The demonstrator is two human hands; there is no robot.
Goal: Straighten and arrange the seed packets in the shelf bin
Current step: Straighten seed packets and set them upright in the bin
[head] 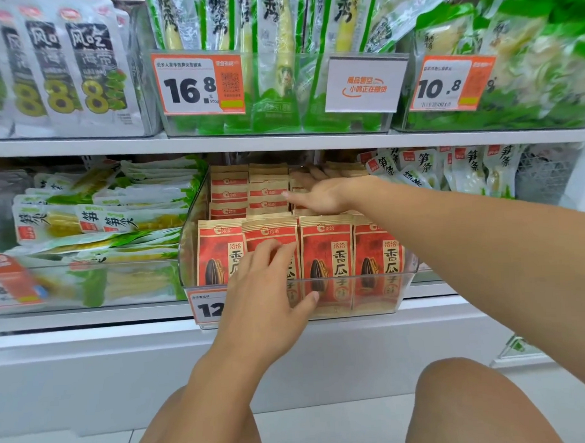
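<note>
A clear plastic shelf bin (380, 293) on the lower shelf holds several red and brown sunflower seed packets (325, 253) standing upright in rows. My left hand (270, 288) lies over the bin's front wall, its fingers spread against the second front packet and its thumb across the clear wall. My right hand (320, 194) reaches deep into the bin, with flat fingers resting on the tops of the back rows of packets (230, 187). Neither hand grips a packet.
A bin of green and white bamboo shoot packets (95, 215) sits to the left, another (465, 172) to the right. The upper shelf carries more bins with price tags (198, 83). A price tag (206, 307) hangs on the seed bin's front. My knees show below.
</note>
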